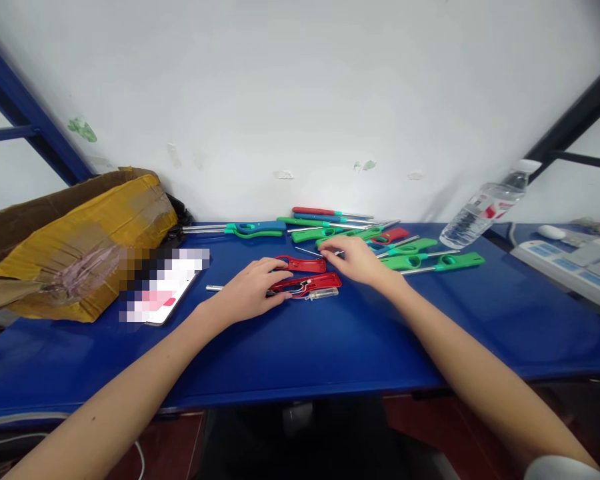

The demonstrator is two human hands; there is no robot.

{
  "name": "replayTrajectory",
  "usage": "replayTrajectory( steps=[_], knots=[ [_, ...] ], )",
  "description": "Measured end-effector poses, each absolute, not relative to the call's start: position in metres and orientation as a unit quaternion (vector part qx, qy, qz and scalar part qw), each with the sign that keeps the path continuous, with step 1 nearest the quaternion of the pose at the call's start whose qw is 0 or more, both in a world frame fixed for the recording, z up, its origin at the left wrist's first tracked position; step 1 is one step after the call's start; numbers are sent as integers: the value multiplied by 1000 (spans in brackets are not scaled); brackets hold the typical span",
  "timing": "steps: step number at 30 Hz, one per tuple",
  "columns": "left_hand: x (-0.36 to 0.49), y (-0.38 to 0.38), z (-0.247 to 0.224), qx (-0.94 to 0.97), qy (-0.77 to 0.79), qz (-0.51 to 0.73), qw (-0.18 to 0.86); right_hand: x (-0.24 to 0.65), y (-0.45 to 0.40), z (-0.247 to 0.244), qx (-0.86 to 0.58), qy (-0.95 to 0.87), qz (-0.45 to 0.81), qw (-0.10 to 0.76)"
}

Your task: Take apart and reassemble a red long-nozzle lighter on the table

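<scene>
An opened red gas lighter lies on the blue table, its inner wires showing. The matching red half shell sits just behind it. My left hand is curled around the lighter's left part, fingers on the far side and thumb on the near side. A metal tube sticks out left of this hand. Beside the lighter's near edge rests a small clear fuel tank. Behind the shells, my right hand has its fingers closed at the end of a thin metal rod, which points left.
Several green, blue and red lighters are heaped along the wall. A phone and a taped cardboard box are on the left. Toward the right, a water bottle leans tilted, near a white power strip.
</scene>
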State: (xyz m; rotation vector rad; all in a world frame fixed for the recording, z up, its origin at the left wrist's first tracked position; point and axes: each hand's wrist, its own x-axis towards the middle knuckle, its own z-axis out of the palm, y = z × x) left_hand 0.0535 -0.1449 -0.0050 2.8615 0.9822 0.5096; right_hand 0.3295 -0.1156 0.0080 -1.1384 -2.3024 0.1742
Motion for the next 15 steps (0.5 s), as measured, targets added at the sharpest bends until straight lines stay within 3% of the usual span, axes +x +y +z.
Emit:
replayTrajectory(
  steps=[6, 15],
  knots=[
    [52, -144, -8, 921, 367, 121, 58, 342, -121, 6, -418, -882, 84, 201],
    [48, -139, -9, 913, 393, 104, 37, 335, -125, 1, -444, -879, 42, 169]
  ],
)
